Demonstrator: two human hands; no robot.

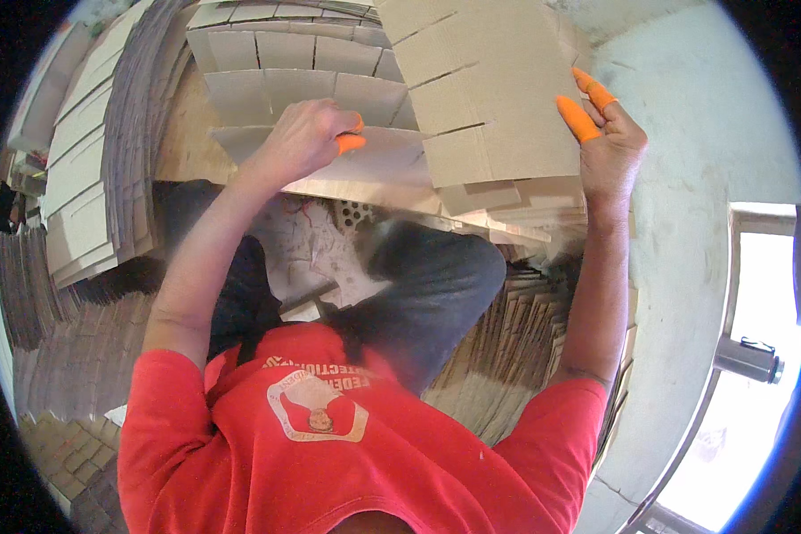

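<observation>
My left hand (310, 135), with orange covers on its fingertips, is closed in front of the nearest upright cardboard strip (396, 158). Its fingers are pressed together, and whatever they may hold is hidden. Several slotted strips stand in rows behind it. To the right, a large slotted cardboard sheet (503, 98) lies tilted over more cardboard pieces. Beside that sheet's right edge is my right hand (611, 133), also wearing orange finger covers. Its thumb and forefinger are stretched out and apart, the thumb tip overlapping the sheet's edge.
A tall stack of slotted cardboard (84, 169) stands at the left, with more bundles (80, 356) below. Further cardboard stacks (494, 347) lie beside my right leg. A pale wall (676, 222) rises on the right, next to a bright opening. My legs are under the wooden work surface (191, 133).
</observation>
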